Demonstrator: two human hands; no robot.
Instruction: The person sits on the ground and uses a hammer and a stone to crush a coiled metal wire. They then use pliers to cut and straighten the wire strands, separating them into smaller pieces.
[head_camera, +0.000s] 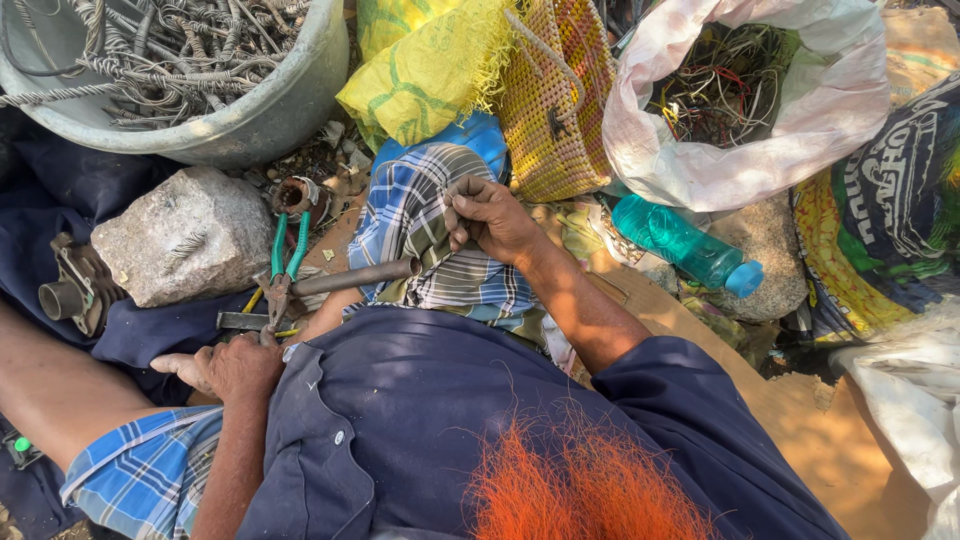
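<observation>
**Hands on the wire and the hammer**

Our right hand (490, 215) is closed in a pinch at about twelve o'clock from our lap, fingertips gripping a thin, short piece of wire (452, 196) over the checked cloth (440, 250) on our knee. Our left hand (232, 368), at about nine o'clock, is closed too, resting knuckles-up at the near end of a hammer (350, 277); whether it truly grips the handle we cannot tell, since the fingers hide it.

We judge this to be the picking or stripping step: one strand is held up for work while the tool waits. The next move, as we read it, calls for a steady pinch on the strand and a firmer hold with the left before any tool comes near the fingers.

The wire looks dull, grey and slightly bent, too thin to make out more.

Green-handled pliers (285, 255) lie just beside the hammer, next to a grey stone (185, 235) at ten o'clock. A tub (270, 115) of tangled wire sits at eleven o'clock, a sack (760, 150) of coloured wires at one o'clock, and a teal bottle (685, 245) at two o'clock.
</observation>
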